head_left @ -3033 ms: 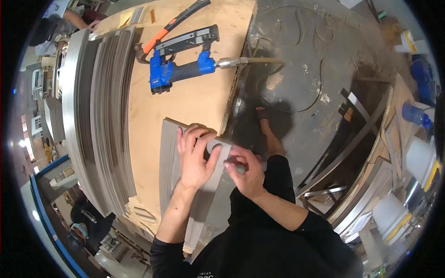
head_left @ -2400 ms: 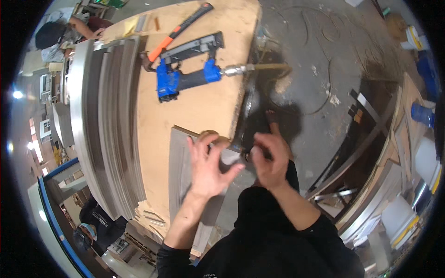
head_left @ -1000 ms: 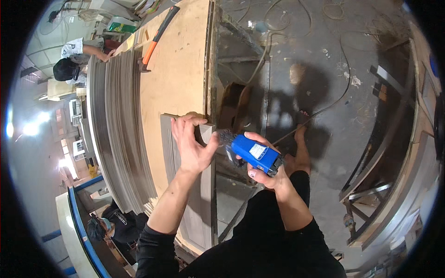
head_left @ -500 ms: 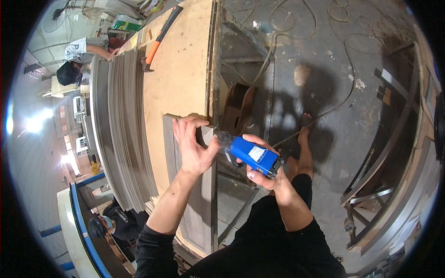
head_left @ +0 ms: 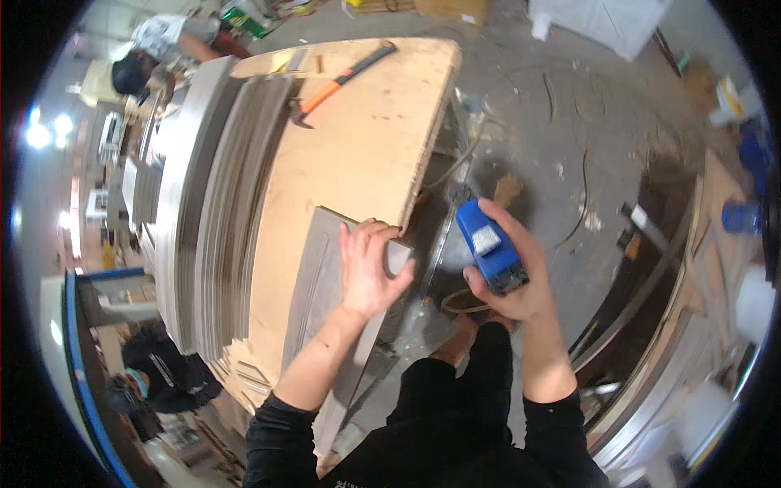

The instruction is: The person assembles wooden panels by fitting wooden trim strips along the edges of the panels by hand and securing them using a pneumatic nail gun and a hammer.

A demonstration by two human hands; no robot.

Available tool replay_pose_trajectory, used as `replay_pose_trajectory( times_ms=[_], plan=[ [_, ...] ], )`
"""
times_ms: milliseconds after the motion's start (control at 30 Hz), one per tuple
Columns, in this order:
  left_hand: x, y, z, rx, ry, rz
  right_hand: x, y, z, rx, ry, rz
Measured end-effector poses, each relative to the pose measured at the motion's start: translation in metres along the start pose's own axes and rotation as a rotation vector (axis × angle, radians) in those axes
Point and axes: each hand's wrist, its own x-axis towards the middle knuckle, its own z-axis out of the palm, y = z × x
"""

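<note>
A grey wood-look panel [head_left: 307, 268] with a framed face lies along the near right side of the wooden worktable [head_left: 366, 138], its right edge overhanging. My left hand [head_left: 373, 272] grips its far right corner, fingers curled over the end and thumb at the side edge. Off the table, to the right of that corner, my right hand [head_left: 521, 281] is closed around a blue handheld power tool [head_left: 488, 248], which looks like a trim router. Its dark end points away from me, apart from the panel. The palm hides part of its body.
An orange-and-black claw hammer [head_left: 342, 85] lies on the far part of the table. Stacked grey panels [head_left: 232, 220] stand along the left. One person [head_left: 163, 49] bends at the far left; another [head_left: 167, 366] is at the lower left. Wooden frames [head_left: 651, 325] stand at right.
My right hand has drawn the blue trim router away from the panel corner, to the right and farther from me. My left hand stays on the corner. The view has turned.
</note>
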Motion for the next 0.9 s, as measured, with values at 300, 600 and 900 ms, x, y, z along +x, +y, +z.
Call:
replay_pose_trajectory(
  times_ms=[300,600,900],
  plan=[
    [-0.190,0.020,-0.022,0.019,0.015,-0.443,0.216,0.009,0.083,-0.713,-0.303,-0.188],
    [-0.383,0.038,-0.044,0.124,0.070,-0.928,0.088,0.001,0.164,-0.324,-0.687,0.188],
    [-0.407,0.031,-0.054,0.156,0.057,-0.850,0.031,-0.007,0.141,-0.477,-0.626,0.084]
  ],
)
